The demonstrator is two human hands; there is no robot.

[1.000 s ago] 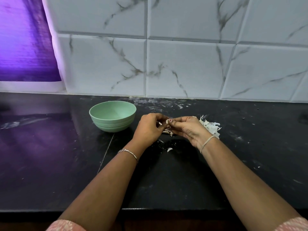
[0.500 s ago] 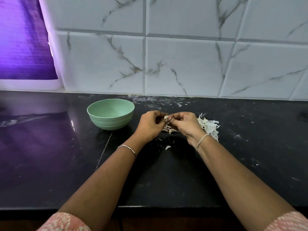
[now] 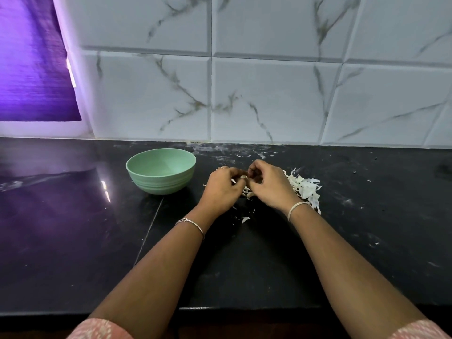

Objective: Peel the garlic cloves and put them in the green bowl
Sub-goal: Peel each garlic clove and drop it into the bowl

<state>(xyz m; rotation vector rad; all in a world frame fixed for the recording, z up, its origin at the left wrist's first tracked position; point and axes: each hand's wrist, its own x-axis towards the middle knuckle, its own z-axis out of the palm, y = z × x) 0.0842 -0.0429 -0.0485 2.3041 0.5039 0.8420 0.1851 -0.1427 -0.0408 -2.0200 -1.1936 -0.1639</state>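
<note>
Left hand (image 3: 221, 189), right hand (image 3: 267, 187) both pinched clove (image 3: 243, 177) mid-surface (image 3: 244, 265). Risk: clove slipping free, rolling off front edge; skin bits dropping into bowl (image 3: 159, 185).

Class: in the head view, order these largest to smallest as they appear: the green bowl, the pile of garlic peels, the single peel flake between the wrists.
1. green bowl
2. pile of garlic peels, partly hidden behind the right hand
3. single peel flake
</note>
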